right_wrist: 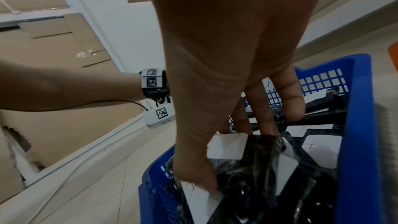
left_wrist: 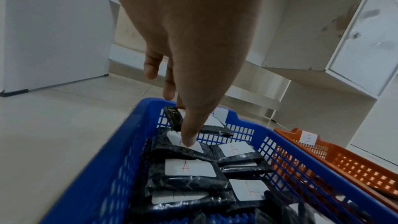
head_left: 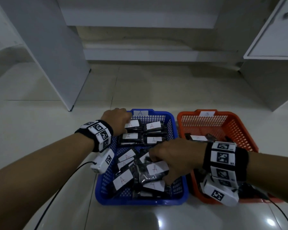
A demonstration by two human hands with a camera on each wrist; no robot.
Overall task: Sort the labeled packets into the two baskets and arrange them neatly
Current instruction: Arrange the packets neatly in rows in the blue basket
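Note:
A blue basket (head_left: 173, 123) (left_wrist: 107, 168) (right_wrist: 355, 125) tagged A stands on the floor. Black packets with white A labels fill it, stacked in tidy rows at the far end (head_left: 152, 126) (left_wrist: 234, 150) and piled loosely at the near end (head_left: 122, 180). My left hand (head_left: 127, 124) (left_wrist: 185, 122) is at the far left corner. Its thumb presses a packet's label (left_wrist: 193, 147) and its fingers hold a tilted packet (head_left: 133, 125) (left_wrist: 174, 118). My right hand (head_left: 165, 160) (right_wrist: 237, 156) grips an A packet (head_left: 156, 169) (right_wrist: 258, 168) from the loose pile. The orange basket (head_left: 239, 130) (left_wrist: 355, 164) tagged B holds packets (head_left: 198, 137), partly hidden by my right wrist.
A white cabinet panel (head_left: 56, 63) stands at the left and a white cabinet (head_left: 273, 47) at the right, with a low step (head_left: 140, 53) behind the baskets. Cables (head_left: 56, 196) trail over the tiled floor. Flattened cardboard (right_wrist: 64, 40) leans at the left.

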